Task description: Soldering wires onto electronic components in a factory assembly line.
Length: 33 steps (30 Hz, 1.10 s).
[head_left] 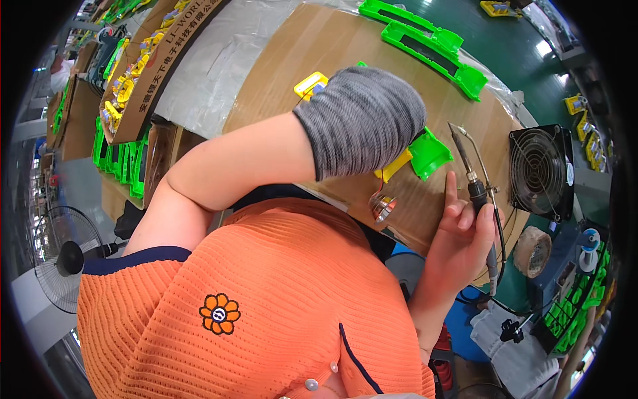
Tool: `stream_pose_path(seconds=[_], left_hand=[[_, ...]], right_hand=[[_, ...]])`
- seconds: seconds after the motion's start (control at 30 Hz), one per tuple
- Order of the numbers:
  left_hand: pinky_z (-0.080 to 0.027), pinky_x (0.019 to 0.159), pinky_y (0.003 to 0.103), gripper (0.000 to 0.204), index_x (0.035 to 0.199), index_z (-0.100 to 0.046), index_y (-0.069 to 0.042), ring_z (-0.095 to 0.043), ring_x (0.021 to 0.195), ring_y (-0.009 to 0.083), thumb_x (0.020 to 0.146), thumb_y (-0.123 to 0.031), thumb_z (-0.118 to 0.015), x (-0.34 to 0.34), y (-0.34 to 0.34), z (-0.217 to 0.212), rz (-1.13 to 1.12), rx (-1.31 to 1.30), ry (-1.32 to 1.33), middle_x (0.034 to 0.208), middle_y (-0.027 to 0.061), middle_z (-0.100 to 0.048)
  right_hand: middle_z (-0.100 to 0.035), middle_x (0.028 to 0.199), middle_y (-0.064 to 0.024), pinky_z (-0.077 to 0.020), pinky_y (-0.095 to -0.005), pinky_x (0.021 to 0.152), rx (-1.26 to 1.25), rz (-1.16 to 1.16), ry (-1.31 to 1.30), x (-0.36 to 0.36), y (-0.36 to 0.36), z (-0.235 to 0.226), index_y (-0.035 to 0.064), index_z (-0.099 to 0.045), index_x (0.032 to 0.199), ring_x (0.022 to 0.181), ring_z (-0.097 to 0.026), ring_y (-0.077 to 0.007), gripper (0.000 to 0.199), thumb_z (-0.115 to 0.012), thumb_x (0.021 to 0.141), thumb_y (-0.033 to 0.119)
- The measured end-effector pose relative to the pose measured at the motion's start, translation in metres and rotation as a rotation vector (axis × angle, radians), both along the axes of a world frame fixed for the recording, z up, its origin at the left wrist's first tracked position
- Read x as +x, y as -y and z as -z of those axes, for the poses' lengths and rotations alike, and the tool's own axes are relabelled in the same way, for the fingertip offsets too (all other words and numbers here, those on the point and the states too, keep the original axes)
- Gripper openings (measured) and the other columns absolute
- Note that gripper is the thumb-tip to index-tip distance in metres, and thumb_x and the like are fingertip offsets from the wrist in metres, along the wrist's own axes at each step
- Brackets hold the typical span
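Note:
My right hand (462, 243) is shut on a soldering iron (475, 189), its tip pointing up and away over the cardboard-covered bench (319, 50). My left forearm crosses the bench in a grey knit sleeve (362, 120), and the sleeve hides my left hand. A green plastic part (430, 154) and a yellow part (393, 166) stick out from under the sleeve, just left of the iron's tip. Whether the hidden hand grips them cannot be seen. My orange knit top (266, 299) fills the lower part of the view.
A black box fan (539, 171) stands right of the iron, with a tape roll (532, 251) below it. Long green housings (425, 36) lie at the far edge. A small shiny metal cup (383, 207) sits near the bench edge. A cardboard box of yellow parts (126, 86) stands at the left, a pedestal fan (66, 259) below it.

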<state>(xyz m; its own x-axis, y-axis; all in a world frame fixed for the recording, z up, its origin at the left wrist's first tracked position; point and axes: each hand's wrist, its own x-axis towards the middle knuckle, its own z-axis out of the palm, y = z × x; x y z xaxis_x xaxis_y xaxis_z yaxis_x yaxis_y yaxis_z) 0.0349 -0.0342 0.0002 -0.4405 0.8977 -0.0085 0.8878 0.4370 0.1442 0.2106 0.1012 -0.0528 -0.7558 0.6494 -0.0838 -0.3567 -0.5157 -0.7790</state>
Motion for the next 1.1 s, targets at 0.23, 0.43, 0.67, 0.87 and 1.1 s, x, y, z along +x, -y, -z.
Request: stream_pose_path(seconds=[0.23, 0.43, 0.67, 0.87, 1.1], left_hand=[[-0.047, 0.082, 0.040, 0.013, 0.089, -0.067, -0.015, -0.060, 0.097, 0.0261, 0.078, -0.020, -0.072, -0.004, 0.056, -0.025, 0.013, 0.416, -0.265, 0.089, 0.0032, -0.062], [-0.046, 0.086, 0.041, 0.036, 0.107, -0.067, -0.015, -0.058, 0.098, 0.0262, 0.072, -0.007, -0.066, -0.034, 0.129, -0.024, 0.195, 0.107, -0.141, 0.094, 0.0044, -0.061], [-0.050, 0.082, 0.040, 0.029, 0.105, -0.068, -0.013, -0.061, 0.090, 0.0288, 0.077, -0.006, -0.065, -0.048, 0.133, -0.010, 0.244, 0.216, -0.037, 0.094, 0.0068, -0.064], [-0.053, 0.075, 0.037, 0.023, 0.103, -0.068, -0.006, -0.067, 0.082, 0.0281, 0.083, -0.019, -0.068, -0.055, 0.059, -0.011, -0.129, 0.459, 0.297, 0.087, 0.0126, -0.069], [-0.054, 0.072, 0.036, 0.027, 0.103, -0.068, -0.005, -0.068, 0.076, 0.0291, 0.084, -0.023, -0.069, -0.053, 0.038, 0.008, -0.082, 0.362, 0.313, 0.084, 0.0131, -0.070]], right_hand=[[-0.047, 0.058, -0.0017, -0.0294, -0.0615, 0.112, 0.024, 0.035, -0.007, 0.013, 0.001, -0.002, 0.0070, -0.047, 0.095, 0.061, -0.060, -0.0198, 0.005, -0.048, 0.096, 0.011], [-0.042, 0.054, 0.0015, -0.0278, -0.0611, 0.113, 0.032, 0.038, 0.012, 0.021, 0.010, -0.004, 0.0094, -0.046, 0.092, 0.052, -0.053, -0.0140, 0.006, -0.049, 0.096, 0.013], [-0.039, 0.055, 0.0003, -0.0268, -0.0582, 0.115, 0.051, -0.014, 0.001, 0.023, 0.022, -0.012, 0.0098, -0.048, 0.085, 0.056, -0.050, -0.0135, 0.013, -0.047, 0.098, 0.012], [-0.042, 0.058, -0.0001, -0.0292, -0.0537, 0.115, 0.076, 0.004, -0.031, 0.010, 0.027, -0.016, 0.0089, -0.050, 0.087, 0.058, -0.052, -0.0144, 0.012, -0.048, 0.099, 0.013], [-0.045, 0.061, 0.0000, -0.0296, -0.0531, 0.114, 0.149, -0.012, -0.047, -0.025, 0.029, -0.010, 0.0109, -0.052, 0.097, 0.063, -0.056, -0.0157, 0.004, -0.051, 0.098, 0.015]])
